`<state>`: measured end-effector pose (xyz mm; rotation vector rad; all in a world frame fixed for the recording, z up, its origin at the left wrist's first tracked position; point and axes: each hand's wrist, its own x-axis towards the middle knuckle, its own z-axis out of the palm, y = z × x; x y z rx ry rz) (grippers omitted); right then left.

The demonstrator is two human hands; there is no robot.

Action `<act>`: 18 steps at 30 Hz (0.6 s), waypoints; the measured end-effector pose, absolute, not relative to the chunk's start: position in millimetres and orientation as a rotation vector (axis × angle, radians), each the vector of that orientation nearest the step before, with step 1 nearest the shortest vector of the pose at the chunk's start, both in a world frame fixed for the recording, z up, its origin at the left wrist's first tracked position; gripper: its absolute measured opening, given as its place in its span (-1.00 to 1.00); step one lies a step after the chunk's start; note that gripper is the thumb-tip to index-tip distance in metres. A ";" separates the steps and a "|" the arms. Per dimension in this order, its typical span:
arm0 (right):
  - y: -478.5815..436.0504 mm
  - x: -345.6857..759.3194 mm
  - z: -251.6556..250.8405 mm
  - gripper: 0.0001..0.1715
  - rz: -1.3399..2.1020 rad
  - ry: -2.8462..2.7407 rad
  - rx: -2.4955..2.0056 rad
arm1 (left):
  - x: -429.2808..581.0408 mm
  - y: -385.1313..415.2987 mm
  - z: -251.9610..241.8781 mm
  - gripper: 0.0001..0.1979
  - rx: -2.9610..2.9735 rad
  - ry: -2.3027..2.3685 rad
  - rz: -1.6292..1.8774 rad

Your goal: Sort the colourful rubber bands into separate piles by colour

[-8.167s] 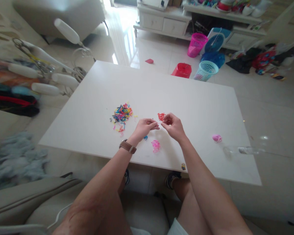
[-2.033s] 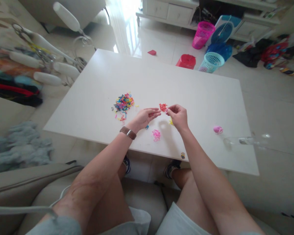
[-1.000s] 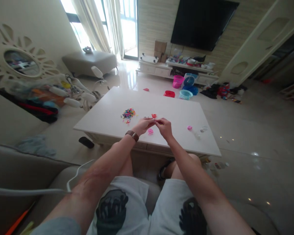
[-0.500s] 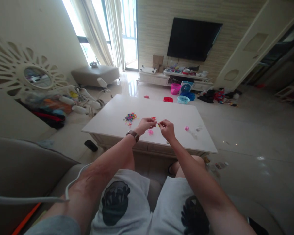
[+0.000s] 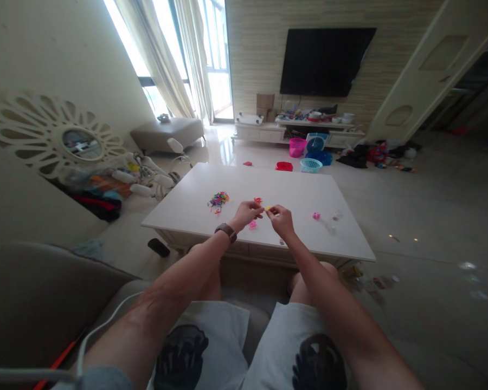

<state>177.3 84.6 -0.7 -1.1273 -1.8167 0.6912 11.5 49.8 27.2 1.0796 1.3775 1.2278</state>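
Note:
Above the white table [image 5: 187, 208], my left hand [image 5: 248, 214] has its fingers pinched together, on something too small to make out. Close to its right, my right hand [image 5: 281, 221] pinches a small yellow piece [image 5: 268, 208]. The fingertips of both hands nearly meet. Behind my left hand lies a little group of red pieces [image 5: 258, 200], and pink pieces [image 5: 252, 224] lie just in front of it. A mixed pile of colourful small pieces [image 5: 219, 199] sits to the left on the tabletop.
A pink item [image 5: 316, 215] and clear plastic items [image 5: 330, 228] lie on the table's right side. Beyond the table stand a blue basket [image 5: 311, 166], a red basket [image 5: 284, 166] and a pink bucket [image 5: 297, 147]. Clear bottles [image 5: 384, 281] are on the floor at right.
The camera view has shifted slightly, so the scene sits further right and lower. The yellow piece now shows clearly at my right fingertips. Both hands remain close together over the table.

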 end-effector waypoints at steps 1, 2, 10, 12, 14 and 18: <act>87.5 174.7 -3.8 -0.80 0.703 -1.822 -1.150 | 10.2 51.7 23.2 -0.83 1.072 1.372 1.221; 90.9 172.5 -8.2 -0.80 0.719 -1.835 -1.173 | 6.5 54.0 18.4 -0.83 1.048 1.374 1.218; 128.9 151.4 -61.0 -0.90 0.719 -2.235 -1.565 | -67.3 78.5 -22.5 -0.91 0.759 1.555 1.231; 136.3 141.2 -68.3 -0.85 0.639 -2.338 -1.652 | -94.2 82.2 -24.3 -0.87 0.810 1.661 1.248; 141.1 130.5 -72.2 -0.79 0.594 -2.440 -1.685 | -126.3 83.6 -24.0 -0.87 0.944 2.000 1.298; 143.8 113.6 -74.7 -0.73 0.580 -2.576 -1.698 | -189.3 82.5 -33.1 -0.78 1.050 2.446 1.189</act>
